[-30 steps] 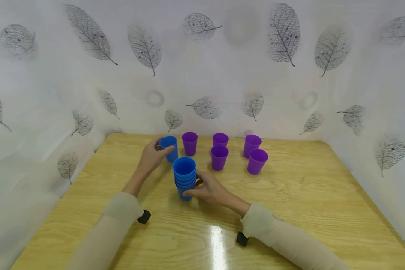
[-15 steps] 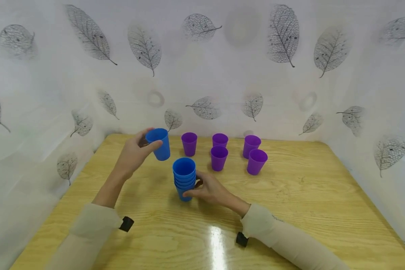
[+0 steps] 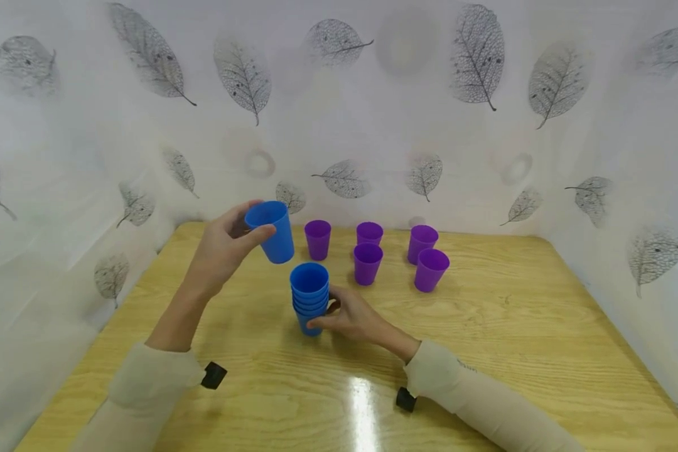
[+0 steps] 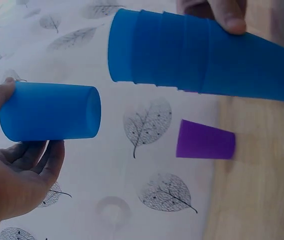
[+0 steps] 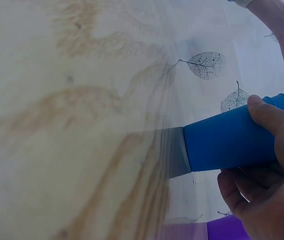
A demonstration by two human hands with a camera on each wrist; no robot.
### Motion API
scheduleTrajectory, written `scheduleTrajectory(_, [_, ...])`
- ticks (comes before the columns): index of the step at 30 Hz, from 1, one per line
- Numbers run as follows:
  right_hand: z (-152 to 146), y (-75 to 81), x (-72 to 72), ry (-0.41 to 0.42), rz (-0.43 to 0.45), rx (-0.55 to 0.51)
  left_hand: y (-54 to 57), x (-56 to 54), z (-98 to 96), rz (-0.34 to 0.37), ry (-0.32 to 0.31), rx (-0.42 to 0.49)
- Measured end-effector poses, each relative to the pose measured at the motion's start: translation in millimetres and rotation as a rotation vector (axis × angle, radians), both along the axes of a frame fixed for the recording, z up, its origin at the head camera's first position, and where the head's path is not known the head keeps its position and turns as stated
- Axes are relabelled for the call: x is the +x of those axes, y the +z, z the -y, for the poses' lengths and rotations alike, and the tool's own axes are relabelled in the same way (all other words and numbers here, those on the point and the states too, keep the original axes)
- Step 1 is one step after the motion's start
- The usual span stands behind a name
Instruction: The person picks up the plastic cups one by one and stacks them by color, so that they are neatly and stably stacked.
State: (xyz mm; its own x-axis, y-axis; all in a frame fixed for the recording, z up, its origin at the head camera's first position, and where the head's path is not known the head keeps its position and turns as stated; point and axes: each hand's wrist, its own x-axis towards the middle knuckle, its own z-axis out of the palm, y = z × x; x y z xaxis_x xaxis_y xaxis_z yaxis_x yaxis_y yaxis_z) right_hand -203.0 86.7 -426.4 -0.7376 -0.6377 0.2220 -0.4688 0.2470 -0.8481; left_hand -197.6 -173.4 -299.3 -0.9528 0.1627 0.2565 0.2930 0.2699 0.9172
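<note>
A single blue cup (image 3: 278,237) is in my left hand (image 3: 220,248), gripped between thumb and fingers and raised off the table, its base tipped slightly to the right. In the left wrist view that same cup (image 4: 51,111) is apart from the stack of nested blue cups (image 4: 182,55). My right hand (image 3: 350,316) holds this stack (image 3: 309,298) low on its side, thumb in front and fingers behind. Upright on the wooden table, the stack stands mouth up, below and right of the lifted cup. The right wrist view shows the right hand (image 5: 267,185) around the lowest cup.
Several purple cups stand mouth up toward the back: one (image 3: 318,240) behind the stack, a front one (image 3: 367,263) partly covering another, and a pair (image 3: 430,271) farther right. The wooden table (image 3: 520,326) ends at a leaf-printed curtain (image 3: 373,125) behind and on both sides.
My left hand has lifted the blue cup off the table, drawing it left and up, then swung it slightly back right and higher. The right hand and stack have stayed put.
</note>
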Motion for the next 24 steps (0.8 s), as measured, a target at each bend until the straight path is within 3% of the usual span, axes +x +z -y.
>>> scheduleTrajectory(8, [0.8, -0.9, -1.0, 0.003, -0.012, 0.004, 5.8, 9.1, -11.3, -0.025, -0.009, 0.026])
scheduleTrajectory(24, [-1.0, -0.6, 0.3, -0.01, -0.009, 0.006, -12.9, 19.9, -31.2, -0.078, -0.066, -0.031])
